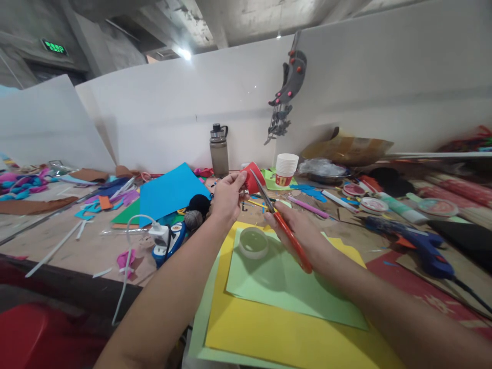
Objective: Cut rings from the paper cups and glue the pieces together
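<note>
Both hands: left hand (pixel 227 197) grips red cup (pixel 252 178), scissors (pixel 284 230) beside

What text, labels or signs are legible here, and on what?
None can be read as words.
Green lit sign high on the left wall: characters too blurred to read.
Paper cup stack: red print on the lowest cup, too small to read.
Round lidded tubs: label marks, unreadable.
Red cup in the left hand: no print shows.
Scissors in the right hand: no marking shows.
</note>
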Available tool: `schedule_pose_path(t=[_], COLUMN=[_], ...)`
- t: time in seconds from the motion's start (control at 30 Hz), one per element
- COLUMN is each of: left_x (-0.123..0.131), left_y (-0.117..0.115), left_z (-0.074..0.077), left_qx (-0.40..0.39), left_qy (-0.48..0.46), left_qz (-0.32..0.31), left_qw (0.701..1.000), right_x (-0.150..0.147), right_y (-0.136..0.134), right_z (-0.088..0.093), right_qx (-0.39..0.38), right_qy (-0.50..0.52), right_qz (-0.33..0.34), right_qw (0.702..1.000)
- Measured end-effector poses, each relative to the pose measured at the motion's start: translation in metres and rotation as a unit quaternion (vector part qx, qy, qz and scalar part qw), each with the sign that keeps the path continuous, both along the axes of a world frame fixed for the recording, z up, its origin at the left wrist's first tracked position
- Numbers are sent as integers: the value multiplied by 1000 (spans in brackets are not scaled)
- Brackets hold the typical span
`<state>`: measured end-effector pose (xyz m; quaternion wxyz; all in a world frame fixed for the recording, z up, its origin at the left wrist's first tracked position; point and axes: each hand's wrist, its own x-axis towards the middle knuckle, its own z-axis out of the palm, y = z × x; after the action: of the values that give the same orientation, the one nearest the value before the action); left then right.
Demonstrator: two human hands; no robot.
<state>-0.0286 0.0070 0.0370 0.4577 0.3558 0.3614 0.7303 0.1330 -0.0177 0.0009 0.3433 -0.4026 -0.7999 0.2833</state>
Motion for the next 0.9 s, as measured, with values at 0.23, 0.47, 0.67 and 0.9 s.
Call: schedule_pose_path(t=[0.23, 0.47, 0.67, 0.9], left_x=[-2, -6, -3, -2], left_y=[0, 1, 3, 0], left_z=[1, 1, -2, 0], left_qx=[6, -7, 2, -3], left_qy=[8, -9, 19, 17], left_qz=[9, -12, 1, 2], left_qw=[1000, 1000, 1000, 1000], right_x=[1, 1, 1, 0], right_y=[0, 0, 3, -2], right_z=[1, 1, -5, 4], right_qx=[-20, -19, 6, -3], right_qy=[22, 12, 10, 12], right_qz=[3, 3, 19, -6], right_qw=[1000, 1000, 1000, 1000])
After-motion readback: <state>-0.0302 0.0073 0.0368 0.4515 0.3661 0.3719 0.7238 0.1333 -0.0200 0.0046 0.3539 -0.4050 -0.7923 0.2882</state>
